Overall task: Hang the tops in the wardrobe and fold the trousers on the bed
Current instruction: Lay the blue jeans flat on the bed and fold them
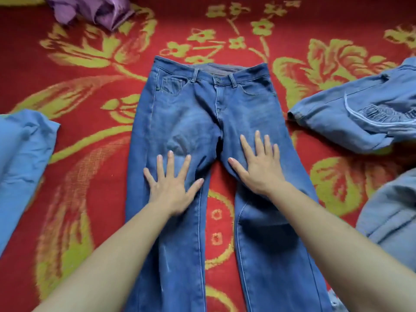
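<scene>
Domestic bedroom, viewed from above the bed. The lying surface is covered edge to edge by a red blanket (90,143) woven with large yellow-green flowers and leaves, a typical household furnishing. Everyday clothing lies loose on it: blue jeans (186,113) spread flat at centre, a light blue garment (22,143) at left, a purple garment (90,10) at the far edge, and a pale denim garment (351,115) at right.

Bed (94,140) covered in red cloth, yellow-green floral pattern, soft even light
</scene>
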Available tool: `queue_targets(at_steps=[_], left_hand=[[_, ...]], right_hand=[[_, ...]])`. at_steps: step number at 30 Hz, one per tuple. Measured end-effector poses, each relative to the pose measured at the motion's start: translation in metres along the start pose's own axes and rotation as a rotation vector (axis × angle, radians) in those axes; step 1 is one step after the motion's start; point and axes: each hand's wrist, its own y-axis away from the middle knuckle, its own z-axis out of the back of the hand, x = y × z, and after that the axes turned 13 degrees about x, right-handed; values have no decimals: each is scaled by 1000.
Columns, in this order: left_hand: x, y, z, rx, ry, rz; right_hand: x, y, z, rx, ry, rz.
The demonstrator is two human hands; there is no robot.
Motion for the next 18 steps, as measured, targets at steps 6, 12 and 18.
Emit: queue_targets(at_steps=[6, 12, 18], left_hand=[[6, -24, -42, -119, -65, 46], [2, -14, -30, -32, -27, 51], [-29, 107, -119, -239, 138, 8]], right_hand=[[-6, -24, -49, -72, 9, -46], [6, -5, -31, 66, -51, -94], [13, 121, -62, -319, -182, -7]])
